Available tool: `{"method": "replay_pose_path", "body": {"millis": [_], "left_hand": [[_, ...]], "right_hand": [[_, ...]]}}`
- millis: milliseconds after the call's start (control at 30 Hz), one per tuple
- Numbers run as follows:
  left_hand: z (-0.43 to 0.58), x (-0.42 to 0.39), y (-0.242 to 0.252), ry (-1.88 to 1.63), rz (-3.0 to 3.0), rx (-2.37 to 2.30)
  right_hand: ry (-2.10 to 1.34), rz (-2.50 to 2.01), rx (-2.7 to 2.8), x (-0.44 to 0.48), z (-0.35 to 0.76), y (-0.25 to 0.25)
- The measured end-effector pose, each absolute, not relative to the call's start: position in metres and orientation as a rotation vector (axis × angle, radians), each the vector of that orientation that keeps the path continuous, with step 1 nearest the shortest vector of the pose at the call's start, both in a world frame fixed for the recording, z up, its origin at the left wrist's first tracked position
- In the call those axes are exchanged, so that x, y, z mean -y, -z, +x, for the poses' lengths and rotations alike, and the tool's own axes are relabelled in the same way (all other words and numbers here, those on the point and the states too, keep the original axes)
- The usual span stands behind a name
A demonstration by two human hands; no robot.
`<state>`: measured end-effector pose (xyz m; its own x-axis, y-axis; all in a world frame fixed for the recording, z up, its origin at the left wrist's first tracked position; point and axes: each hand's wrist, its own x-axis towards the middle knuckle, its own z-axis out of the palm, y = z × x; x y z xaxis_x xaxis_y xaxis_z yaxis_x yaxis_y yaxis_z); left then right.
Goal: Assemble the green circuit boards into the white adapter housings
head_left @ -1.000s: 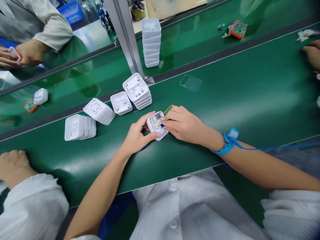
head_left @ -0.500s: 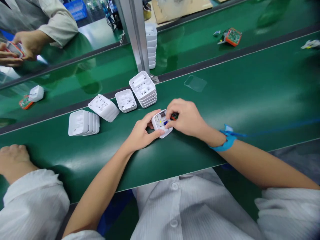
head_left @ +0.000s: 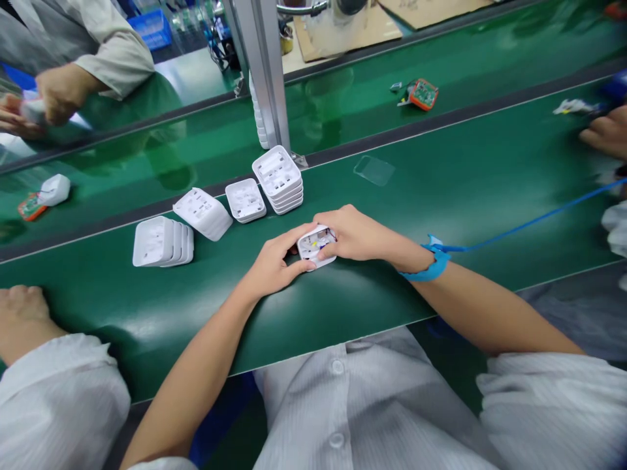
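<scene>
Between my hands, on the green work surface [head_left: 386, 281], is a small white plastic housing [head_left: 309, 245] with its open side up; small parts and a bit of yellow show inside. My left hand [head_left: 277, 259] grips its left side, thumb at the near edge. Around the right side is my right hand [head_left: 349, 235], its thumb over the rim and fingers behind the far edge. A blue wrist strap [head_left: 431, 264] circles my right wrist. Whatever lies under my right fingers is hidden.
Stacked white housings [head_left: 278, 176] stand beyond my hands, with more stacks [head_left: 164, 241] to the left. A clear plastic sheet [head_left: 374, 170] lies behind. A metal post [head_left: 267, 78] rises at the divider. Orange-framed circuit boards [head_left: 423, 94] lie farther back. Other people's hands [head_left: 22, 313] are at both sides.
My right hand has gone from pinching inside the housing to wrapping its right side. The dark and orange part near those fingers is out of sight. A person's hand has appeared at far right.
</scene>
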<state>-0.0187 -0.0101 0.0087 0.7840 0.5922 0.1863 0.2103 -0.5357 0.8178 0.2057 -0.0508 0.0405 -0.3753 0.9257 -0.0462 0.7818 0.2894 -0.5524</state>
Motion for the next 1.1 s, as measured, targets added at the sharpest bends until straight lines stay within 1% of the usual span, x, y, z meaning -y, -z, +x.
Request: {"method": "replay_pose_path", "body": {"millis": [167,300,367,433,500,600,733,900,1100], "left_hand": [[-0.019,0.008,-0.007,-0.563,2.104,-0.582],[-0.019,0.011,-0.005,-0.579,2.049,-0.666],[-0.018,0.012,-0.004,-0.584,2.055,-0.673],[-0.016,0.013,-0.004,-0.588,2.088,-0.665],[-0.015,0.013,-0.005,-0.591,2.113,-0.662],[-0.016,0.014,-0.007,-0.584,2.119,-0.672],[-0.02,0.016,-0.009,-0.566,2.126,-0.663],[-0.021,0.016,-0.011,-0.55,2.126,-0.633],[-0.017,0.01,-0.013,-0.545,2.063,-0.67]], "right_hand": [[-0.71,-1.65,2.296,0.047,0.201,-0.05],[-0.803,-1.61,2.262,0.038,0.226,-0.054],[-0.86,-1.676,1.992,0.021,0.251,-0.053],[-0.868,-1.759,1.585,-0.007,0.275,-0.055],[-0.806,-1.785,1.384,-0.044,0.291,-0.058],[-0.737,-1.805,1.27,-0.1,0.291,-0.058],[-0.708,-1.909,1.25,-0.147,0.265,-0.037],[-0.586,-2.001,1.429,-0.16,0.264,-0.009],[-0.227,-2.213,1.394,-0.149,0.342,-0.029]]}}
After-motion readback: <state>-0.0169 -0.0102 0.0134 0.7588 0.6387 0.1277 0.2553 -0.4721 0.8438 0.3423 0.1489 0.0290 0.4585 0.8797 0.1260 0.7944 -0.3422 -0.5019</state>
